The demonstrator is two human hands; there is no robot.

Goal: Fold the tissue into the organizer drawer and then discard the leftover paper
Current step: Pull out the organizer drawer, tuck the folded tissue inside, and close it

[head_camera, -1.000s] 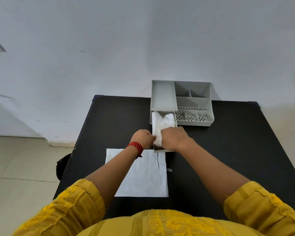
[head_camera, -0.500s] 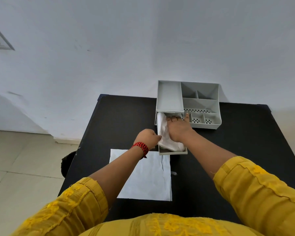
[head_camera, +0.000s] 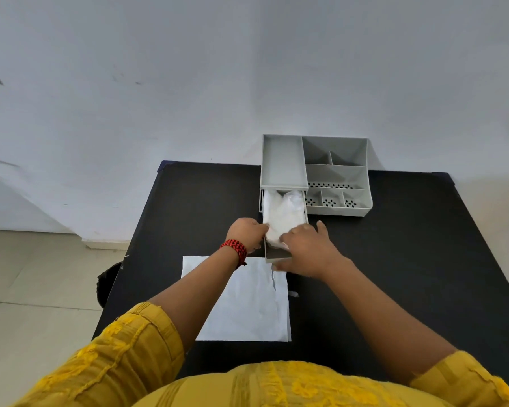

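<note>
- the desk [head_camera: 394, 259] is a black top pushed against the wall, and everything sits on its far-middle part.
- the organizer [head_camera: 335, 177] is at the desk's far edge, grey, with open compartments on top.
- the leftover paper [head_camera: 247, 306] lies flat near the desk's near edge, just on the near side of the drawer and untouched.
- the drawer [head_camera: 276, 255] is pulled out from the organizer's left side toward the person, long axis running far edge to near edge.
- the tissue [head_camera: 281, 215] is bunched up inside the drawer, puffing above the walls, so it looks not quite tucked in yet.
- right hand [head_camera: 309, 248] rests on the drawer's near end, fingers spread loose over the tissue's near end, thumb by the front. not really clamped on anything.
- left hand [head_camera: 246, 235] is curled at the drawer's left wall, fingertips touching the tissue's edge; can't tell if it's actually pinching it.
- the tissue stretches away from both hands toward the far edge, so any pressing down probably goes forward along the drawer. right hand seems nearer for that.
</note>
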